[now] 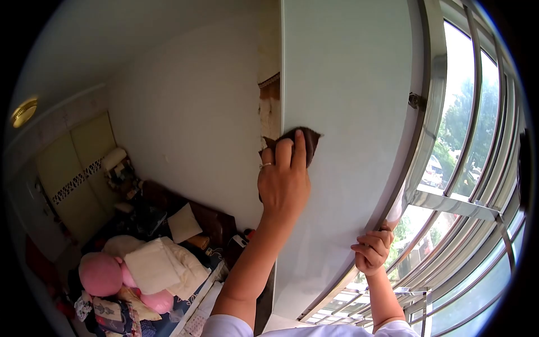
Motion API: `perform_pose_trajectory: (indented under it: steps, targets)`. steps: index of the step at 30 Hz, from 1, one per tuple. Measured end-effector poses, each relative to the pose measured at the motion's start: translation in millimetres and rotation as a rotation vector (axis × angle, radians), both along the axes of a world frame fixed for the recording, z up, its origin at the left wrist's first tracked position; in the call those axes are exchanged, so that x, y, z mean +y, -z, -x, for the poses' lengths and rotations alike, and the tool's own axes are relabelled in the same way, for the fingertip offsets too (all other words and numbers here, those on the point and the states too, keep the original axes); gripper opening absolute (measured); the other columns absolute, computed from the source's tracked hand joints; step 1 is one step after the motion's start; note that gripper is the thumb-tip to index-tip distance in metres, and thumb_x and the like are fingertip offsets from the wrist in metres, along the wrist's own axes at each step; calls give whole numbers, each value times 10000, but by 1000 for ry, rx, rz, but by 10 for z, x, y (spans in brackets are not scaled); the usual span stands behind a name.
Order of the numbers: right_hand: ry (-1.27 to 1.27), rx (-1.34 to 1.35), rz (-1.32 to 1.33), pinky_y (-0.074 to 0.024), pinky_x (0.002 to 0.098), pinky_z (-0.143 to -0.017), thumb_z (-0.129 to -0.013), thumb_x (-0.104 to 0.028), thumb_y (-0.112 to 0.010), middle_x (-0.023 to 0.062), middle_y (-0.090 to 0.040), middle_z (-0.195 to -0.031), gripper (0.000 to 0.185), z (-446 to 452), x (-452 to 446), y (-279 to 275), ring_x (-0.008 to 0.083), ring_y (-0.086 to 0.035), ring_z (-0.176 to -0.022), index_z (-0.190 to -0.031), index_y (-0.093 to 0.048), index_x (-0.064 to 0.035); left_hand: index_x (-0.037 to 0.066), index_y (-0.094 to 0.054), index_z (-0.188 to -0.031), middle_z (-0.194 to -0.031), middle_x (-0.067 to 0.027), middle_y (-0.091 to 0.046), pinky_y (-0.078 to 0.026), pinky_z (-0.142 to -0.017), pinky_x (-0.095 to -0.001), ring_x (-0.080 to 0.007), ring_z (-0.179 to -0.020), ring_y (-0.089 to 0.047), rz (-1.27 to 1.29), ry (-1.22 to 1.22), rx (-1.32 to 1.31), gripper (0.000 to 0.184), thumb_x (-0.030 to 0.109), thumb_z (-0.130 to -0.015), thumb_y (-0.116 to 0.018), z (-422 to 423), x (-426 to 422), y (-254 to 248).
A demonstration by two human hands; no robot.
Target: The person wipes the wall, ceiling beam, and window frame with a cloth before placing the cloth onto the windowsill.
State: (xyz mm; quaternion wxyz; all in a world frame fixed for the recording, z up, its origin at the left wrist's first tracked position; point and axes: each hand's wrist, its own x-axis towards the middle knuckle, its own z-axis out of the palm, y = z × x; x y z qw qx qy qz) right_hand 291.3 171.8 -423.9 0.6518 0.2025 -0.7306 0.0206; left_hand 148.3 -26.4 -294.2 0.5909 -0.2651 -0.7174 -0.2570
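Observation:
A dark brown cloth lies against the left part of a tall pale panel, near its vertical edge. My left hand presses the cloth to the surface, fingers pointing up, a ring on one finger. Lower down on the right, my right hand has its fingers curled at the panel's right edge, beside the window frame. Whether it grips the edge itself or something thin there is hidden by the fingers.
Metal window bars run along the right, with trees outside. At the lower left a bed holds folded bedding, a pink plush item and clothes. A ceiling lamp is at the far left.

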Motion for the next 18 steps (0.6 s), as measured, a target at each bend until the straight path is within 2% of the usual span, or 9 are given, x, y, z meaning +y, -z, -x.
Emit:
perform_pose_trajectory:
  steps: [4,9,11,15,18]
  targets:
    - [0,-5,-8,-383,437,-889,-539,-63,-609,-4,-626,-798,152,16,13,-40,230,-547,-830,-646,-641,-165,56,-616,-1249,-1047,-71,-525,-555,-590,-346,-297,-859,-564,26,29,2,543,-22,-715,-682,-24,-21,-4]
    - [-1,2,-4,-391,433,-879,-531,-60,-606,-3,-626,-790,154,9,-7,-46,229,-550,-830,-642,-637,-162,58,-607,-1261,-1074,-64,-513,-570,-600,-359,-307,-908,-567,0,19,17,537,-3,-734,-692,69,-40,-277]
    - [3,-7,11,-392,434,-878,-532,-60,-605,-2,-625,-788,152,6,2,-5,231,-552,-829,-641,-636,-162,61,-608,-1261,-1064,-62,-513,-575,-596,-365,-310,-904,-572,9,-82,-9,540,-5,-731,-690,45,-5,-110]
    - [-5,-2,10,-394,438,-875,-529,-59,-605,1,-624,-783,150,9,12,-24,235,-555,-824,-638,-632,-159,38,-601,-1261,-1052,-77,-516,-561,-601,-357,-304,-872,-575,48,-92,-61,564,-37,-707,-674,-81,11,590]
    - [2,-7,18,-395,448,-878,-528,-58,-607,4,-625,-786,149,3,13,0,236,-555,-824,-637,-631,-157,23,-593,-1263,-1049,-84,-519,-555,-607,-359,-301,-847,-566,18,-66,-66,572,-45,-700,-673,-99,37,693]
